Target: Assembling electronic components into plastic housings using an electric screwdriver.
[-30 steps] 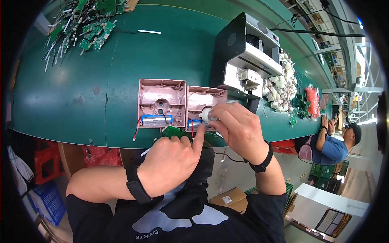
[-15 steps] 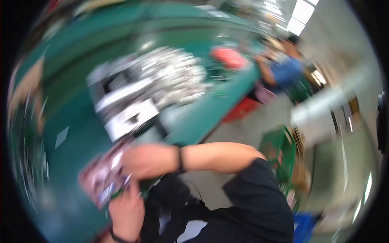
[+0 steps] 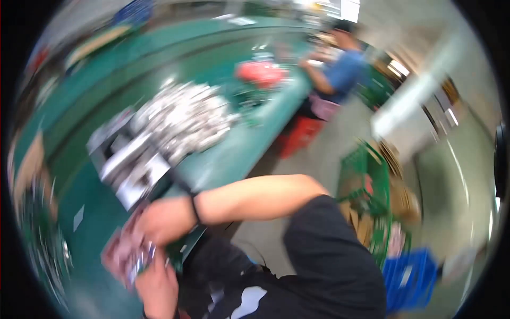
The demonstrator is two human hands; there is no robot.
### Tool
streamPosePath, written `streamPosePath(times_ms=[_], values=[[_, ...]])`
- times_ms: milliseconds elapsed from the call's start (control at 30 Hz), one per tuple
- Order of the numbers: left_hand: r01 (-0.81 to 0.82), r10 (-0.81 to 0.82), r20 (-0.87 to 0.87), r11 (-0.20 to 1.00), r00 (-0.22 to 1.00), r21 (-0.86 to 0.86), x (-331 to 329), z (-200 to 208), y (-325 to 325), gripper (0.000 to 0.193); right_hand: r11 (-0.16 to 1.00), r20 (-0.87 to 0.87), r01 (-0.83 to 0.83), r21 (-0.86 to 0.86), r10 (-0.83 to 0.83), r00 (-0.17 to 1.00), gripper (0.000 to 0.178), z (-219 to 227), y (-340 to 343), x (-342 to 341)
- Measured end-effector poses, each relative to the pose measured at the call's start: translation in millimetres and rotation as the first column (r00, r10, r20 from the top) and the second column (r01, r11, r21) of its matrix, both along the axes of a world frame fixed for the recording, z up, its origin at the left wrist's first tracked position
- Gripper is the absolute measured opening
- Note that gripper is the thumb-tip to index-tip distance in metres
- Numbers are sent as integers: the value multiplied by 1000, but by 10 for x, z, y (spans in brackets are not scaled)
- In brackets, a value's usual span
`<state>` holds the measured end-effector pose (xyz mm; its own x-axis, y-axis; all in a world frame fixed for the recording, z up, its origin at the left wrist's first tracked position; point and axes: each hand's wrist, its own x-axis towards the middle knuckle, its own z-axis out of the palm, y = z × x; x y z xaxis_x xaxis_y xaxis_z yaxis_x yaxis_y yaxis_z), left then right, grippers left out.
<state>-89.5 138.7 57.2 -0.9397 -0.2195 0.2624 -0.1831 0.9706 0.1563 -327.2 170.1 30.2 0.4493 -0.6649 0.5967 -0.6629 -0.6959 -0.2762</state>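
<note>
A pink tray or bag (image 3: 112, 252), blurred, lies on the green workbench at the lower left, with small shiny pieces (image 3: 139, 263) in or on it. My left hand (image 3: 158, 287) is at its near side, fingers drawn together at the shiny pieces; what they grip is too smeared to name. From the right, my right hand (image 3: 166, 219) reaches over the pink thing's upper edge, its fingers hidden and blurred. Just beyond that hand stands a grey-and-white boxy device (image 3: 130, 165) with a white front part.
Behind the device, a heap of silvery pieces (image 3: 186, 117) covers part of the green workbench (image 3: 226, 162). Further along are a red bundle (image 3: 261, 73) and a person in blue (image 3: 345, 72) near a red stool (image 3: 302, 137). Green crates (image 3: 364, 173) and a blue crate (image 3: 408, 279) stand at my right.
The whole view has swung, so the heap, device and person appear further left and the blue crate shows more fully. Both hands stay at the pink thing.
</note>
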Motion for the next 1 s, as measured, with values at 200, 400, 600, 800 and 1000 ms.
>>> streamPosePath(times_ms=[200, 400, 600, 800, 1000], values=[[-187, 170, 125, 973, 977, 132, 61, 43, 179, 62, 969, -322, 94, 229, -15, 946, 28, 580, 134, -96], [-85, 137, -66, 856, 988, 510, 550, 220, 71, 77, 932, -130, 351, 87, -339, 932, 33, 1056, 364, -19], [169, 286, -97, -237, 953, 957, 655, 225, -93, 104, 892, 213, 311, 328, -391, 895, 29, 1157, 713, 569], [111, 126, -119, 65, 985, 992, 498, 217, -67, 140, 709, 246, 144, 691, -417, 875, 26, 913, 484, 972], [154, 162, -214, 321, 963, 934, 596, 177, 21, 127, 722, 325, 45, 691, -365, 872, 16, 812, 378, 1040]])
